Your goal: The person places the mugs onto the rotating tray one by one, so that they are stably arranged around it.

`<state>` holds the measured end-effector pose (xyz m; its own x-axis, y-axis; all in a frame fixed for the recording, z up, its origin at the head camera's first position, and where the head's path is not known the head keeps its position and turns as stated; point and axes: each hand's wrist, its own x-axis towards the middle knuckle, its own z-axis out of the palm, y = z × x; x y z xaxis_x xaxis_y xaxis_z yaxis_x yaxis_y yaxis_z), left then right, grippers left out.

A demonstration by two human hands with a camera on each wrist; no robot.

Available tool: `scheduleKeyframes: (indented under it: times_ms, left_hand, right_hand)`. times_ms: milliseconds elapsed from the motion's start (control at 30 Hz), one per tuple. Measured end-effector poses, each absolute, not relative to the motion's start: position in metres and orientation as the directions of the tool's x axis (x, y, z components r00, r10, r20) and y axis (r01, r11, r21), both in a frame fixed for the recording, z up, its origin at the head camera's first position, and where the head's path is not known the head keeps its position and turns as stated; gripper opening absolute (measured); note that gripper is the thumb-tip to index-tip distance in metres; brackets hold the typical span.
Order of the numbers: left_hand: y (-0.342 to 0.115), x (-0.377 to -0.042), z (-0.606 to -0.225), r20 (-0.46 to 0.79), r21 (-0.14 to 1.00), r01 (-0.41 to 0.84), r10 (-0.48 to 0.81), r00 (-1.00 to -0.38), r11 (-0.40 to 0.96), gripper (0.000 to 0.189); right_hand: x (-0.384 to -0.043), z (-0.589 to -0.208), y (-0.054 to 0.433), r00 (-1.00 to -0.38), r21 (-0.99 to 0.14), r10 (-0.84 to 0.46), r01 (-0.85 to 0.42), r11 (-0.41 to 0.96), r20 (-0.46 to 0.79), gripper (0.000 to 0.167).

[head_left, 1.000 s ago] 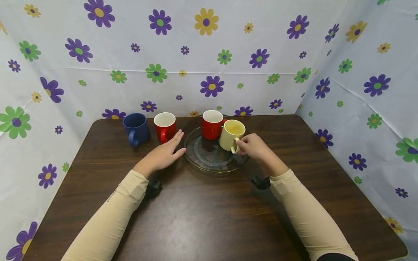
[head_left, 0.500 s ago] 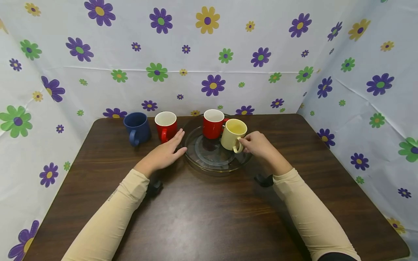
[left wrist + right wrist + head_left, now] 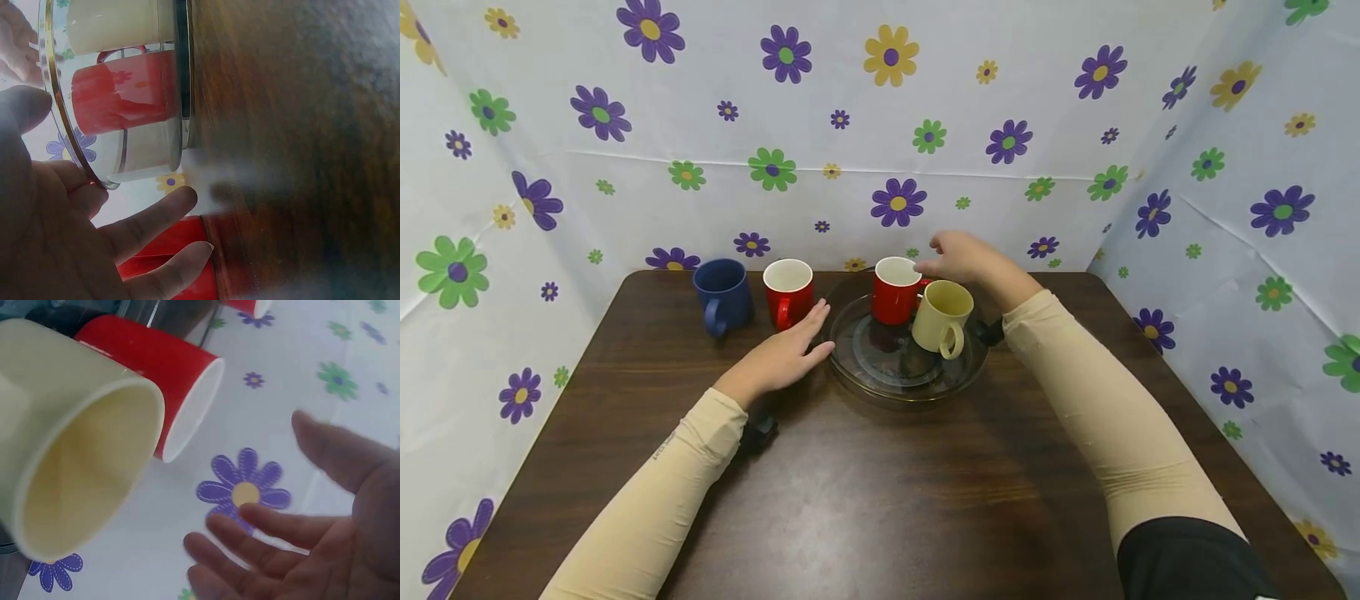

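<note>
Our left hand (image 3: 781, 357) spreads wide beside the glass dish (image 3: 868, 367); our right hand (image 3: 967, 257) hovers loose-fingered near its red mug (image 3: 892, 302).

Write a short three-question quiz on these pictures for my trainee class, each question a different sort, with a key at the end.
1. Count: how many mugs stand in the transparent dish?
2. True or false: the right hand is gripping the yellow mug.
3. Multiple choice: what colour is the mug farthest to the person's left? A) red B) yellow C) blue

Key
1. Two: the yellow mug and a red mug.
2. False: that hand is apart from it and holds nothing.
3. C: the blue mug.
</note>
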<state>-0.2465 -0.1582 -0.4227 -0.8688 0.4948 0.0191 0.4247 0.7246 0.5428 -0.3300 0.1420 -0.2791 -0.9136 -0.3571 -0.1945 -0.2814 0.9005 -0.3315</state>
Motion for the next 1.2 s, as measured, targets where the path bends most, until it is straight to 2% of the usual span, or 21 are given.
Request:
scheduleKeyframes:
  times_ms: [167, 367, 467, 700, 1200]
  left_hand:
    - [-0.158, -0.248, -0.424, 0.03, 0.529, 0.436, 0.498, -0.867, 0.728, 0.075]
    - [-0.152, -0.249, -0.423, 0.028, 0.527, 0.441, 0.504, -0.863, 0.726, 0.074]
    - [-0.15, -0.25, -0.424, 0.028, 0.524, 0.443, 0.505, -0.862, 0.727, 0.075]
    - [-0.151, -0.25, -0.427, 0.026, 0.525, 0.436, 0.499, -0.866, 0.731, 0.075]
    - [-0.158, -0.247, -0.425, 0.03, 0.525, 0.43, 0.489, -0.872, 0.734, 0.074]
  right_hand:
    - [-0.351, -0.286, 0.123, -0.874, -0.337, -0.386, -0.283, 0.898, -0.295, 0.082]
    - [-0.359, -0.303, 0.113, -0.859, -0.352, -0.385, -0.265, 0.898, -0.337, 0.09]
    - [-0.363, -0.309, 0.111, -0.856, -0.348, -0.397, -0.281, 0.894, -0.331, 0.088]
    - [-0.368, -0.317, 0.108, -0.845, -0.328, -0.447, -0.35, 0.877, -0.294, 0.071]
    - [-0.375, -0.323, 0.104, -0.809, -0.315, -0.521, -0.437, 0.843, -0.271, 0.071]
